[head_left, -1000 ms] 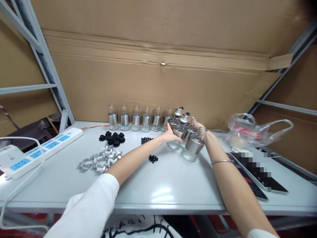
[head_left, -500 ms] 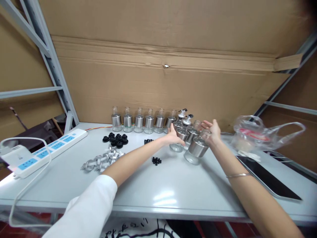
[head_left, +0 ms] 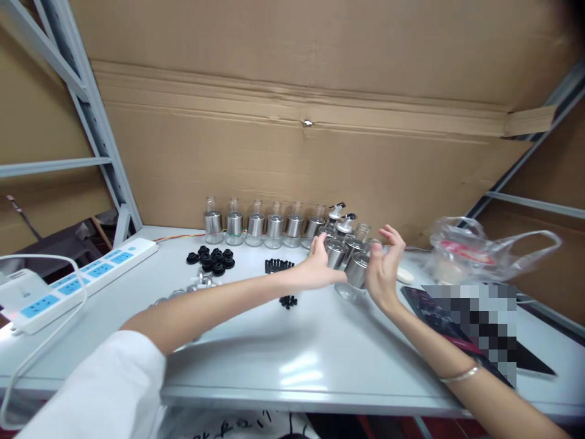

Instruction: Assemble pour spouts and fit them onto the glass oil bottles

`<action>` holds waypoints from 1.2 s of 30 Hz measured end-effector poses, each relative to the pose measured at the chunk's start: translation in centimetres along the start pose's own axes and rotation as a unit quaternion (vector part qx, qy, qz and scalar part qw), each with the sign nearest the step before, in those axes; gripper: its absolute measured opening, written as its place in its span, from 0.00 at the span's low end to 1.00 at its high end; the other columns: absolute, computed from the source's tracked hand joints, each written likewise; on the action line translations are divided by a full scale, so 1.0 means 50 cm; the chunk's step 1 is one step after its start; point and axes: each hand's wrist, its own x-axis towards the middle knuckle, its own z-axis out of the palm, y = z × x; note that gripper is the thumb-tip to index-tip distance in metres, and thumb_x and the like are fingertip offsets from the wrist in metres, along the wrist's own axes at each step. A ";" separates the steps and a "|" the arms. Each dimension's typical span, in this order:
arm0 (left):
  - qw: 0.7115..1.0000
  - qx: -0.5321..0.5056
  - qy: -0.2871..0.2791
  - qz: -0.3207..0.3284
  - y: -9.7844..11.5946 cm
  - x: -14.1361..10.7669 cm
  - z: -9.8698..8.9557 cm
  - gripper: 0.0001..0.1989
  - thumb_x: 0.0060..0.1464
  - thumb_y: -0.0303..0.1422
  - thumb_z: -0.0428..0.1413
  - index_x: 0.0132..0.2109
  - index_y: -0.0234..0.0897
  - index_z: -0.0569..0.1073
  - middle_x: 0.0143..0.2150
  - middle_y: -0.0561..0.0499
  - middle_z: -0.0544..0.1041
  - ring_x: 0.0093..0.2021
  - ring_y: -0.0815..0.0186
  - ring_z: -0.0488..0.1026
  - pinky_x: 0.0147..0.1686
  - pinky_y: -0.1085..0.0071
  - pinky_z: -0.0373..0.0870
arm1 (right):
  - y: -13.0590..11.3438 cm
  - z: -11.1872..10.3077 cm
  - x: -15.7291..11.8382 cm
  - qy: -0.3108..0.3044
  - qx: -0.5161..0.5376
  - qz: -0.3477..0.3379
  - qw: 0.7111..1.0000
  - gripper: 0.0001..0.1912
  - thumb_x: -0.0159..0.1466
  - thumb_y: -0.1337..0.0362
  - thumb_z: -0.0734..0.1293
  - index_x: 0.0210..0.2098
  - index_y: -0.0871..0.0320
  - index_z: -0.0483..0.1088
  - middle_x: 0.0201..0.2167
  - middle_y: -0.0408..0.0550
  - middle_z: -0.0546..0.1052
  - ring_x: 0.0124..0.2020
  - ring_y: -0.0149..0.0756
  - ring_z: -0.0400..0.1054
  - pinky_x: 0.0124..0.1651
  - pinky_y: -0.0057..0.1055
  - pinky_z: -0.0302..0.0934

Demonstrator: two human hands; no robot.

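My left hand (head_left: pixel 320 267) is open, thumb apart from the fingers, beside a glass bottle with a steel band and pourer spout (head_left: pixel 337 247), partly covering it. Just right of that, my right hand (head_left: pixel 384 268) is open with its fingers raised and spread. It is against or just beside the front glass bottle (head_left: pixel 359 268), whose neck it partly hides; I cannot tell whether they touch. Another open-necked bottle (head_left: pixel 358 239) stands behind. A second bottle with a pourer spout (head_left: pixel 336 213) is farther back.
A row of steel-banded bottles (head_left: pixel 274 227) lines the cardboard wall. Black stoppers (head_left: pixel 212 259), small black caps (head_left: pixel 287 302) and silver pourer parts (head_left: pixel 203 280) lie left. A power strip (head_left: pixel 91 277) is far left; a plastic bag (head_left: pixel 475 250) and a dark tablet (head_left: pixel 530 353) lie right.
My right hand has moved left and down along the front bottle, which appears slightly farther left. My left hand has come lower and nearer that bottle. The tablet's screen has lit up.
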 end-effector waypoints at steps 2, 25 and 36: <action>0.996 0.065 -0.058 0.027 0.027 -0.082 -0.024 0.50 0.45 0.34 0.58 0.68 0.43 0.36 0.72 0.43 0.32 0.71 0.49 0.32 0.66 0.49 0.45 | -0.005 -0.008 0.006 0.000 -0.014 -0.023 1.000 0.20 0.66 0.53 0.54 0.52 0.57 0.58 0.58 0.58 0.59 0.62 0.45 0.52 0.62 0.50 0.47; 0.913 0.182 -0.064 0.359 -0.144 -0.285 -0.068 0.22 0.55 0.27 0.52 0.55 0.41 0.54 0.52 0.41 0.65 0.56 0.60 0.64 0.56 0.60 0.66 | -0.172 0.004 0.075 -0.061 -0.147 -0.146 0.976 0.12 0.65 0.57 0.62 0.40 0.59 0.67 0.49 0.61 0.71 0.57 0.53 0.59 0.61 0.63 0.42; 0.991 -0.062 0.017 0.121 -0.137 -0.284 -0.084 0.48 0.36 0.41 0.69 0.61 0.37 0.55 0.61 0.38 0.61 0.63 0.48 0.58 0.62 0.52 0.54 | -0.336 0.046 -0.099 -0.289 0.460 -0.009 0.839 0.08 0.70 0.55 0.56 0.44 0.51 0.59 0.33 0.45 0.70 0.33 0.35 0.70 0.36 0.36 0.68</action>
